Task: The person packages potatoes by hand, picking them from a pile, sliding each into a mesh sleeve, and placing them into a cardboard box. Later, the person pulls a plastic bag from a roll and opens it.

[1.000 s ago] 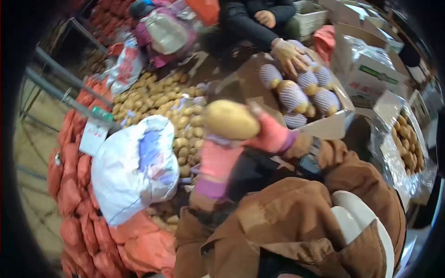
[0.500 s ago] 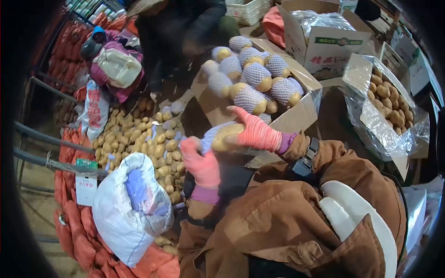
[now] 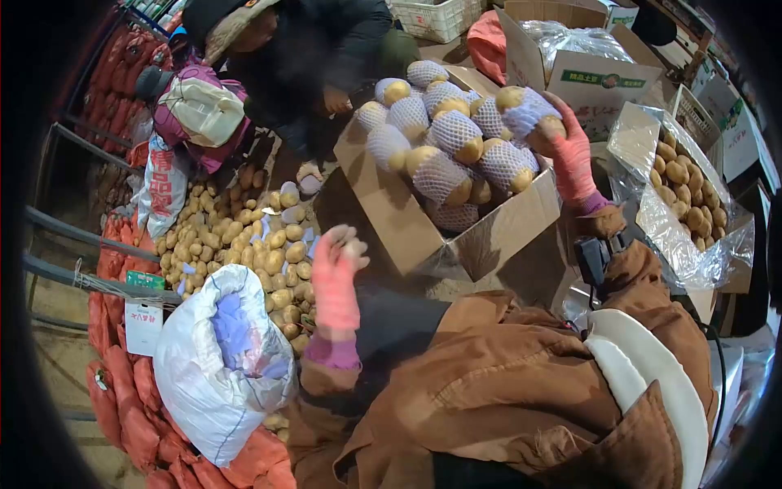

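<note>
My right hand [image 3: 572, 155], in a pink glove, grips a potato in a white foam net [image 3: 525, 112] above the right side of an open cardboard box [image 3: 507, 236]. Several netted potatoes [image 3: 453, 134] are heaped in that box. My left hand [image 3: 336, 281], gloved in pink too, is raised left of the box over the loose potatoes; its fingers are curled and apart, with nothing visible between them. Below it to the left stands a white woven sack [image 3: 195, 367] with purple foam nets [image 3: 236, 330] in its mouth.
Loose potatoes [image 3: 236, 236] lie in a pile at the left. Another person [image 3: 326, 49] in dark clothing crouches beyond the box. A plastic-lined box of potatoes [image 3: 684, 187] stands at the right, red mesh sacks [image 3: 138, 399] at the lower left, and metal bars [image 3: 90, 277] nearby.
My right hand has carried the netted potato up and right, from my lap to above the box. My left hand has come off that potato. The other person's head has come into view.
</note>
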A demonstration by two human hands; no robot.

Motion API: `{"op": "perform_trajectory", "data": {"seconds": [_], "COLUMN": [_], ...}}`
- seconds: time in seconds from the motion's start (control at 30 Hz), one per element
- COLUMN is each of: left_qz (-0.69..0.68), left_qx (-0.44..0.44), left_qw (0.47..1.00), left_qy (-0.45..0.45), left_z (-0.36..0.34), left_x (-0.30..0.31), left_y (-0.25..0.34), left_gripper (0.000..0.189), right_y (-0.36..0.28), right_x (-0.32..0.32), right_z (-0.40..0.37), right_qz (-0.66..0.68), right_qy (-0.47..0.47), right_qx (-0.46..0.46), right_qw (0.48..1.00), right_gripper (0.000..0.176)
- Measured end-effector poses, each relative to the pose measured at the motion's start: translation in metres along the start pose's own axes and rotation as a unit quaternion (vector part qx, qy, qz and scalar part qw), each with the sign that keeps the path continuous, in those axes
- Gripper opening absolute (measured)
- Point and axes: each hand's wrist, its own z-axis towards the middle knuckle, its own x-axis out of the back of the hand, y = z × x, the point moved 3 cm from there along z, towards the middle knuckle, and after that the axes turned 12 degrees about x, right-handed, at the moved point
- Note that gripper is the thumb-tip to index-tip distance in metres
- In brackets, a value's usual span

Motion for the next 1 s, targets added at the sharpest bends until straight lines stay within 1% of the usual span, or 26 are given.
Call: {"op": "perform_trajectory", "data": {"seconds": [0.03,0.07,0.13,0.17,0.2,0.23,0.27,0.3,0.33,0.37,0.4,0.43,0.47,0.5,0.53,0.63,0.67,0.73,0.77,0.8,0.83,0.87,0.9,0.93,0.97,1.0], "left_qz": [-0.068,-0.078,-0.093,-0.02,0.055,0.098,0.142,0.187,0.206,0.224,0.241,0.211,0.177,0.144,0.108,0.116,0.039,0.057,0.064,0.07,0.076,0.021,0.056,0.089,0.112,0.134], "left_qx": [0.055,0.086,0.155,0.157,0.16,0.195,0.228,0.261,0.317,0.373,0.426,0.422,0.41,0.396,0.381,0.214,0.186,0.052,0.022,-0.011,-0.043,-0.033,-0.089,-0.145,-0.157,-0.166], "left_qw": [0.994,0.991,0.982,0.987,0.985,0.974,0.958,0.939,0.92,0.897,0.87,0.88,0.893,0.906,0.917,0.97,0.98,0.997,0.997,0.997,0.995,0.991,0.987,0.979,0.975,0.972], "left_qy": [-0.068,-0.061,-0.048,-0.009,0.027,0.062,0.095,0.127,0.102,0.078,0.054,0.06,0.056,0.051,0.046,0.026,0.051,-0.015,-0.025,-0.036,-0.048,-0.127,-0.121,-0.114,-0.108,-0.102], "left_z": [0.015,0.032,0.067,0.085,0.101,0.118,0.136,0.15,0.16,0.168,0.163,0.159,0.158,0.146,0.14,0.154,0.144,0.127,0.122,0.117,0.111,0.097,0.095,0.095,0.095,0.095], "left_x": [-0.002,-0.006,-0.019,-0.026,-0.03,-0.029,-0.025,-0.021,-0.018,-0.014,-0.014,-0.015,-0.012,-0.013,-0.013,0.007,0.004,-0.004,-0.009,-0.02,-0.031,-0.047,-0.053,-0.058,-0.061,-0.062], "left_y": [-0.003,-0.009,-0.028,-0.037,-0.048,-0.065,-0.085,-0.103,-0.125,-0.146,-0.154,-0.158,-0.157,-0.139,-0.128,-0.135,-0.123,-0.091,-0.084,-0.078,-0.07,-0.058,-0.063,-0.067,-0.064,-0.061], "left_gripper": [0.039,0.043,0.051,0.059,0.068,0.069,0.071,0.073,0.076,0.078,0.081,0.086,0.082,0.078,0.074,0.053,0.033,0.037,0.037,0.036,0.036,0.051,0.06,0.07,0.073,0.075], "right_y": [0.001,0.002,0.013,0.018,0.027,0.031,0.043,0.045,0.043,0.043,0.043,0.045,0.049,0.051,0.05,0.046,0.039,0.03,0.03,0.03,0.023,0.019,0.026,0.034,0.04,0.052], "right_x": [0.001,0.002,0.006,0.008,0.015,0.02,0.032,0.036,0.035,0.036,0.037,0.04,0.045,0.049,0.054,0.061,0.056,0.046,0.045,0.042,0.023,0.008,0.001,-0.005,-0.018,-0.025], "right_z": [0.0,-0.002,-0.025,-0.042,-0.065,-0.089,-0.11,-0.131,-0.151,-0.166,-0.178,-0.186,-0.192,-0.195,-0.195,-0.186,-0.178,-0.161,-0.15,-0.141,-0.13,-0.119,-0.112,-0.105,-0.098,-0.092], "right_qz": [-0.007,-0.015,-0.01,-0.024,-0.002,-0.001,-0.028,-0.05,-0.006,0.025,0.057,0.058,0.059,0.061,0.053,0.044,0.041,0.035,-0.05,-0.117,-0.183,-0.25,-0.296,-0.338,-0.401,-0.504], "right_qy": [0.004,0.008,-0.012,-0.037,-0.061,-0.086,-0.138,-0.167,-0.153,-0.121,-0.088,-0.092,-0.097,-0.101,-0.105,-0.119,-0.135,-0.166,-0.204,-0.183,-0.16,-0.136,-0.125,-0.112,-0.116,-0.158], "right_qx": [0.005,0.009,-0.041,-0.051,-0.128,-0.169,-0.248,-0.216,-0.271,-0.334,-0.395,-0.407,-0.416,-0.423,-0.41,-0.37,-0.34,-0.276,-0.237,-0.182,-0.126,-0.068,0.026,0.122,0.153,0.094], "right_qw": [1.0,1.0,0.999,0.998,0.99,0.982,0.959,0.961,0.95,0.934,0.913,0.907,0.902,0.899,0.905,0.92,0.93,0.946,0.948,0.959,0.962,0.956,0.947,0.927,0.896,0.844], "right_gripper": [0.053,0.052,0.057,0.064,0.067,0.069,0.077,0.073,0.072,0.065,0.057,0.058,0.058,0.058,0.06,0.066,0.067,0.068,0.07,0.07,0.07,0.071,0.07,0.07,0.07,0.073]}}
